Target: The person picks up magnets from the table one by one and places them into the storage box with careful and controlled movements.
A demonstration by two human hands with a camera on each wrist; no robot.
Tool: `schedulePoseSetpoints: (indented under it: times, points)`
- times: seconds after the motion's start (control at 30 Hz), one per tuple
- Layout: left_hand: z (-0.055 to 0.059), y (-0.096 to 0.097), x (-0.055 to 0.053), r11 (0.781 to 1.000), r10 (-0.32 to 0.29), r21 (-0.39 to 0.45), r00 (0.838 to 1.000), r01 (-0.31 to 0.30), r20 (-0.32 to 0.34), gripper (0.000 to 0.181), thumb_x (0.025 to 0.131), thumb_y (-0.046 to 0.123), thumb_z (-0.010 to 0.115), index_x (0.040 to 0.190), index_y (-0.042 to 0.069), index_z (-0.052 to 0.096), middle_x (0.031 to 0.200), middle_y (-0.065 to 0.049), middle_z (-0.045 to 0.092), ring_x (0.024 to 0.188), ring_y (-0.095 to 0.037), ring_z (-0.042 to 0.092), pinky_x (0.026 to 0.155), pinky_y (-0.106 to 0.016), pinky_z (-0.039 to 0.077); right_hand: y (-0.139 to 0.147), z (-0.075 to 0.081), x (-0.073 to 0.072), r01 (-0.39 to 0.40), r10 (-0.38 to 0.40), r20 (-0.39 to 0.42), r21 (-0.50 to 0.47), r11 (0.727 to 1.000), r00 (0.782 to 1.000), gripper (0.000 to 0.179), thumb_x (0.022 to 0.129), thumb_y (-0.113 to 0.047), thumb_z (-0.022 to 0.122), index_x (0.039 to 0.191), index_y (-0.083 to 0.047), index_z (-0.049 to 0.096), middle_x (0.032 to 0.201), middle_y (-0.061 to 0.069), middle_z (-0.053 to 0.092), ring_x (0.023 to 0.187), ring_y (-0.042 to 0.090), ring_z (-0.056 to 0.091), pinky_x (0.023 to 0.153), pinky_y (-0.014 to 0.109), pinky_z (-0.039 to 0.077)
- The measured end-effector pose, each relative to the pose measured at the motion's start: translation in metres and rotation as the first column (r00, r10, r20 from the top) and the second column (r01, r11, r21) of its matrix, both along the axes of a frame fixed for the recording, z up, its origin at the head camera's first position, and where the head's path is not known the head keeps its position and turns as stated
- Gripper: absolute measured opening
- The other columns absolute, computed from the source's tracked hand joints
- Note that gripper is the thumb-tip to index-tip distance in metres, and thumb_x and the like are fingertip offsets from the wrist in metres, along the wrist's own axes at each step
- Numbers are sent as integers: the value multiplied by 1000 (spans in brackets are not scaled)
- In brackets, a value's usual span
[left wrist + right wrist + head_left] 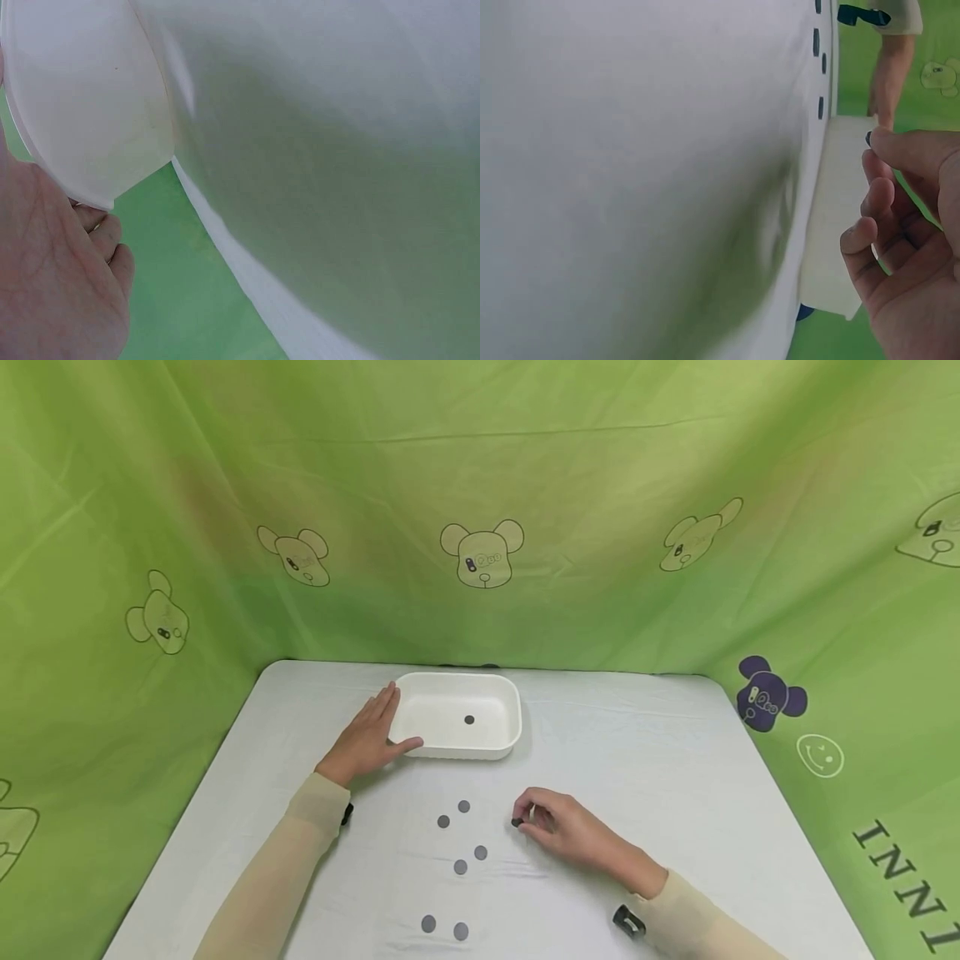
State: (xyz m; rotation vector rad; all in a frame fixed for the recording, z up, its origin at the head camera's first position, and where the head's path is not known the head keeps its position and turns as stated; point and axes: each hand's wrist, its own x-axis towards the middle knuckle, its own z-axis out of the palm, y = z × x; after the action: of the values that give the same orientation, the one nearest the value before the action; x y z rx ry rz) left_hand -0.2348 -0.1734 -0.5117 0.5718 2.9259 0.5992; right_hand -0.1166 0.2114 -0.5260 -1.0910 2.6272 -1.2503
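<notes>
Between thumb and fingertips, my right hand (573,833) pinches a small dark round disc (517,822) just above the table, right of the loose discs. The right wrist view shows the same disc (868,138) at the fingertips. My left hand (365,743) rests against the left end of a white rectangular basin (516,710), its fingers straight along the side and its thumb at the front rim. One dark disc (469,720) lies inside the basin. Several grey discs (461,867) are spread on the table in front of it, mostly in pairs.
A white cloth-covered table (637,735) carries everything. Green printed curtains (585,468) hang behind it and at both sides. The basin stands near the table's back edge.
</notes>
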Motion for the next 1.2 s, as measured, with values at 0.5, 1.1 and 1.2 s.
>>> schedulePoseSetpoints:
  times: [0.5,1.1,1.2]
  points:
    - [4,1,1,1000,-5,3,1000,5,-3,112,101,72,57,171,3,3,181,-10,-3,167,-28,2,136,-43,6,-15,12,-28,25,-27,-50,-39,999,998,21,93,1,81,105,-13,71,96,-8,71,74,3,55,62,23,50]
    - [2,0,-2,1000,-7,2,1000,7,-2,113,101,75,55,171,3,2,181,-9,-4,167,-27,1,136,-44,6,-32,33,-70,56,-57,-28,-41,998,998,15,97,-1,78,106,-10,70,100,2,74,77,8,58,65,25,52]
    - [2,-1,-2,1000,-5,-1,1000,5,7,113,101,76,53,172,4,1,181,-9,-5,167,-26,0,136,-43,5,-34,33,-76,58,-59,-28,-40,998,998,13,98,-3,78,106,-10,70,99,3,73,77,8,58,66,25,52]
